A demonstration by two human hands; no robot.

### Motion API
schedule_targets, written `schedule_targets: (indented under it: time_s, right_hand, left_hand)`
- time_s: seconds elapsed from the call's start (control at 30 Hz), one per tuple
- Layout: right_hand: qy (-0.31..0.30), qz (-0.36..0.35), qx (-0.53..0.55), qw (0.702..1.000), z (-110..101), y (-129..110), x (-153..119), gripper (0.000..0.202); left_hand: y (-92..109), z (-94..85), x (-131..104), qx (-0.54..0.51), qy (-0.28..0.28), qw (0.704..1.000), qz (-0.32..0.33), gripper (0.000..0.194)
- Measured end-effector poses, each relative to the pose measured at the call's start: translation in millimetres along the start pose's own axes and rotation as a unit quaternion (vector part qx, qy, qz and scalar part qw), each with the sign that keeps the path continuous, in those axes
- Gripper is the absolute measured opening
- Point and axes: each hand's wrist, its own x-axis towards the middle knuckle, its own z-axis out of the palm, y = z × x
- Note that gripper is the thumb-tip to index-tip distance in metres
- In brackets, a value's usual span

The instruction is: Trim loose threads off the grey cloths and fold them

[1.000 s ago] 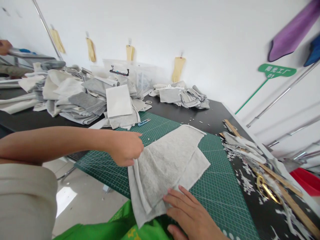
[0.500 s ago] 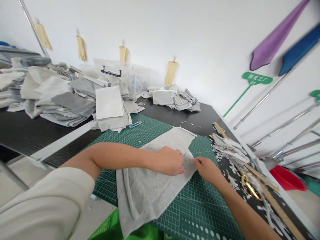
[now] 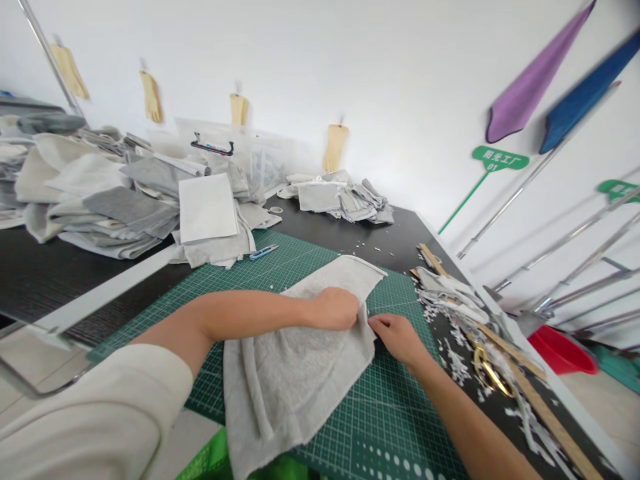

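Observation:
A light grey piece of cloth (image 3: 295, 380) lies slanting over the green cutting mat (image 3: 400, 400), its lower end hanging past the mat's near edge. My left hand (image 3: 336, 309) is closed on a gathered fold near the cloth's right side; its fingertips are mostly hidden. Close beside it, my right hand (image 3: 395, 333) pinches the cloth's right edge between thumb and fingers. Beyond the hands, the cloth's far end lies flat with a rolled rim.
Blue thread snips (image 3: 263, 252) lie on the mat's far left. Piles of grey cloth (image 3: 125, 207) fill the left and back (image 3: 345, 197). Gold-handled scissors (image 3: 493, 370), wooden strips (image 3: 545, 420) and white scraps line the right edge. A red basin (image 3: 560, 350) stands beyond.
The cloth's right edge has been drawn left and bunched up between my hands. My left fingers have curled in, and my right hand has followed leftward. The view has shifted slightly.

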Motion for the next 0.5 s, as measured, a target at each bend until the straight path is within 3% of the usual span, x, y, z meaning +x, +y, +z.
schedule_targets:
  time_s: [0.07, 0.2, 0.3, 0.43, 0.5]
  right_hand:
    - [0.008, 0.018, 0.064, 0.998, 3, -2, 1, 0.034]
    - [0.004, 0.121, 0.193, 0.974, 7, -4, 8, 0.032]
    - [-0.032, 0.148, 0.21, 0.966, 9, -11, 14, 0.036]
    - [-0.1, 0.139, 0.198, 0.965, 16, -23, 19, 0.025]
    - [-0.115, 0.128, 0.196, 0.966, 20, -29, 21, 0.027]
  left_hand:
    - [-5, 2.1, 3, -0.027, 0.013, 0.999, -0.033, 0.029]
    - [-19, 4.9, 9, -0.181, 0.055, 0.974, -0.121, 0.024]
    - [-29, 9.6, 12, -0.263, 0.043, 0.95, -0.165, 0.028]
    - [-38, 17.6, 15, -0.448, 0.034, 0.864, -0.227, 0.025]
    - [-40, 20.3, 15, -0.493, 0.038, 0.84, -0.226, 0.023]
